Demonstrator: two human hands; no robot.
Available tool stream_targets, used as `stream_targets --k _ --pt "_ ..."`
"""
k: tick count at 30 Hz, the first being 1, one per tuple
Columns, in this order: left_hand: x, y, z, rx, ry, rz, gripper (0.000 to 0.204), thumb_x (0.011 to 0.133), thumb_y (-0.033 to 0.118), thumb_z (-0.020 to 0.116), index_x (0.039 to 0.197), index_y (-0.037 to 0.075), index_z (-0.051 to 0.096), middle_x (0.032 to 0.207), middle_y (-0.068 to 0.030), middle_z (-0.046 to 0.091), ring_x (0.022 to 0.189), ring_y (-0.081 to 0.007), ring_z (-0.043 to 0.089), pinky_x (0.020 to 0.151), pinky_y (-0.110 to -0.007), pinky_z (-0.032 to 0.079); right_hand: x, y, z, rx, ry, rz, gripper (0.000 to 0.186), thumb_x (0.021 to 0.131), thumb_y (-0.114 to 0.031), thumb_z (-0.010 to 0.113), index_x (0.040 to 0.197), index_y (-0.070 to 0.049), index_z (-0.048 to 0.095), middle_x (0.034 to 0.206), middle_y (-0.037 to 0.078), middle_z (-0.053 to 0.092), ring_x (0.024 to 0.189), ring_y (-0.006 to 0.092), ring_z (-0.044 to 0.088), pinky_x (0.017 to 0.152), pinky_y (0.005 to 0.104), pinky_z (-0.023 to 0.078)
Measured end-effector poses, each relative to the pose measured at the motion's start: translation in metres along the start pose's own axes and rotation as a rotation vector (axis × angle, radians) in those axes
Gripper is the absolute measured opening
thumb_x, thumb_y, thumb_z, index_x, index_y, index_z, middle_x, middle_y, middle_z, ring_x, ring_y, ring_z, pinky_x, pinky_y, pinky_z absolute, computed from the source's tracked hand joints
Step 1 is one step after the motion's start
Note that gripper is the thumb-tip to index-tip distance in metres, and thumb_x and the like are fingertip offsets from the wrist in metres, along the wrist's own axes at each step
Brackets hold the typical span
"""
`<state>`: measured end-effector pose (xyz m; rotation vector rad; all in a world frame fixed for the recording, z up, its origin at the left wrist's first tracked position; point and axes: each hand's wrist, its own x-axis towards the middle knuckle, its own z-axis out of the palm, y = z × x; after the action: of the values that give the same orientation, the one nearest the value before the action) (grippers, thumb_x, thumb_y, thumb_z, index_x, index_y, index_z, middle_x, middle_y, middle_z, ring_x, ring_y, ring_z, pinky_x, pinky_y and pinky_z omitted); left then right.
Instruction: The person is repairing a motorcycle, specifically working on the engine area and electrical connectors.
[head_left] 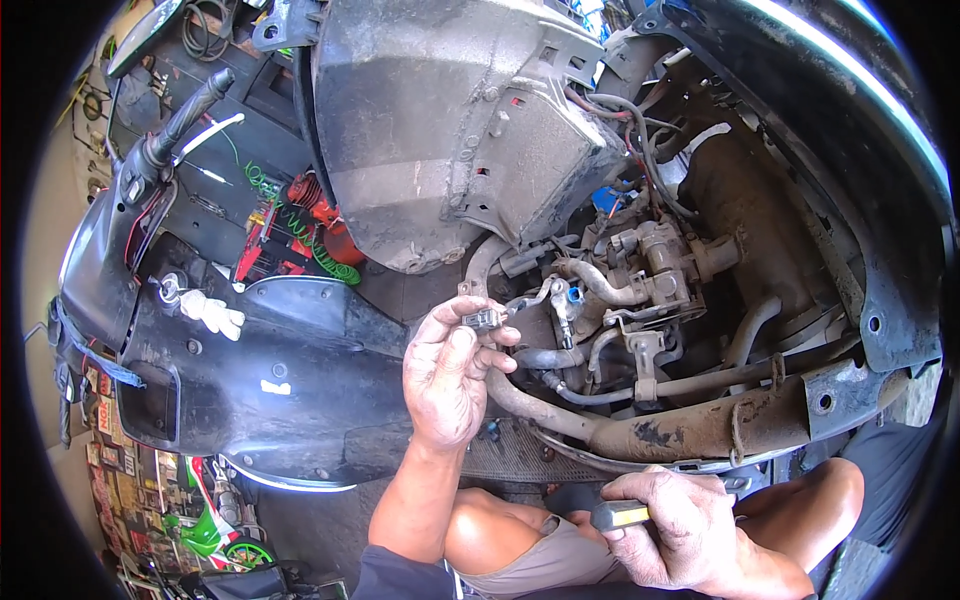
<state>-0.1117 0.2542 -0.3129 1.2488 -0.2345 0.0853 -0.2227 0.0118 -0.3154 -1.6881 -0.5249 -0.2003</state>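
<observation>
My left hand [447, 375] is raised beside the open engine bay of a scooter. Its thumb and fingers pinch a small dark wiring connector [483, 319]. A short dark lead seems to run from it toward the engine [650, 265], which is dusty and grey. Lower right, over my knee, my right hand [685, 525] is closed around a black and yellow tool handle [620, 515]. Its shaft or tip does not show, so the kind of tool is unclear. Between the hands runs a rusty frame tube [690, 435].
A large dusty plastic underseat box [400, 130] sits above the engine. At left lie the scooter's black floorboard [330, 420] and handlebar [185, 120]. A red compressor [318, 205] with a green coiled hose stands behind. A dark body panel [800, 90] borders the right.
</observation>
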Motion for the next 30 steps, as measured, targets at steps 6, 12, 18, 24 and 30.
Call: stream_targets --k 6,12,18,24,30 --pt "-0.001 0.001 0.001 0.099 -0.058 0.029 0.03 0.1 0.014 0.056 0.12 -0.008 0.053 0.114 -0.02 0.063 0.096 -0.0266 0.071 0.074 -0.034 0.063 -0.002 -0.001 -0.003 0.018 -0.028 0.013 0.022 0.089 -0.014 0.072 0.102 0.001 0.061 0.077 0.013 0.07 0.064 0.0254 0.071 0.055 0.0331 0.056" --pt "-0.01 0.015 0.025 0.688 -0.003 -0.165 0.017 0.099 0.012 0.059 0.106 -0.003 0.056 0.093 -0.0144 0.068 0.065 -0.0126 0.065 0.055 -0.024 0.056 -0.001 0.003 -0.006 0.026 -0.057 0.011 0.022 0.089 -0.013 0.072 0.103 0.001 0.062 0.078 0.013 0.069 0.064 0.0255 0.071 0.055 0.0329 0.055" --pt "-0.004 0.028 0.037 0.837 0.041 -0.392 0.017 0.1 0.012 0.061 0.11 -0.001 0.056 0.08 -0.0092 0.066 0.062 -0.0087 0.063 0.051 -0.022 0.051 0.001 0.0 -0.006 0.021 -0.039 0.039 0.022 0.089 -0.013 0.071 0.104 0.0 0.061 0.076 0.011 0.069 0.063 0.0247 0.069 0.056 0.0329 0.055" --pt "-0.006 0.01 0.017 0.256 -0.043 -0.19 0.021 0.101 0.01 0.052 0.117 0.004 0.04 0.091 -0.0195 0.064 0.06 -0.0159 0.062 0.048 -0.024 0.05 0.016 -0.029 -0.003 0.096 -0.009 0.251 0.022 0.096 -0.018 0.065 0.106 0.0 0.06 0.081 0.011 0.067 0.066 0.0208 0.066 0.062 0.0319 0.053" --pt "-0.004 0.004 0.01 0.106 -0.074 -0.114 0.019 0.102 0.012 0.05 0.117 0.01 0.04 0.098 -0.0139 0.064 0.073 -0.0093 0.058 0.059 -0.019 0.048 0.075 -0.035 0.026 0.44 0.242 0.341 0.019 0.097 -0.003 0.057 0.115 0.003 0.055 0.091 0.009 0.062 0.078 0.0119 0.059 0.072 0.0269 0.051"
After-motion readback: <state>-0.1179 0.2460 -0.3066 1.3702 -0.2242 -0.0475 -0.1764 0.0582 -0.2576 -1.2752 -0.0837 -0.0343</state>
